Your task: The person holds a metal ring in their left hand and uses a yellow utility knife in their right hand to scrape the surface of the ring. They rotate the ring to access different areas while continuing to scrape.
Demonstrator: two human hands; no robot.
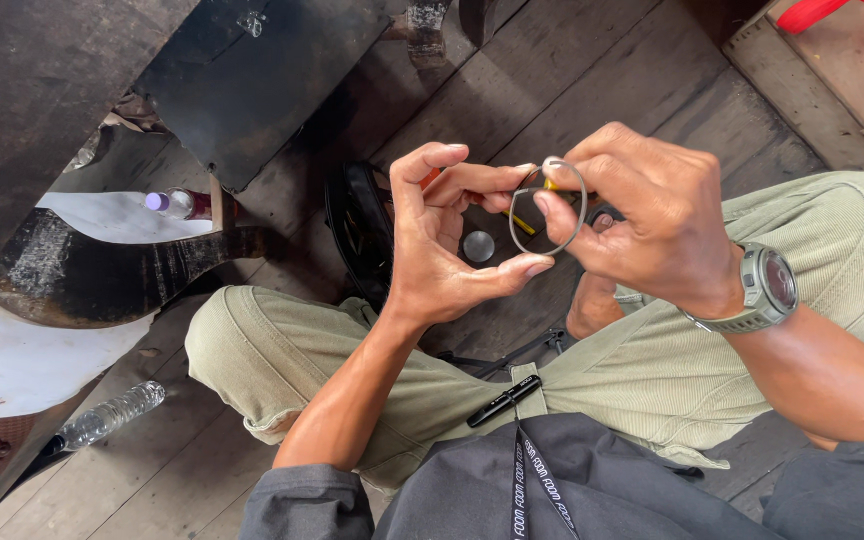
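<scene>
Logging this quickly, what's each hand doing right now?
Left hand: pinching the wire ring.
Right hand: closed on the same ring.

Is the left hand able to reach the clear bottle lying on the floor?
Probably not at once: the left hand holds the wire ring with the right hand, and the clear bottle lies beyond the knee.

A clear plastic bottle [112, 413] lies on the floor planks, lower left.
</scene>
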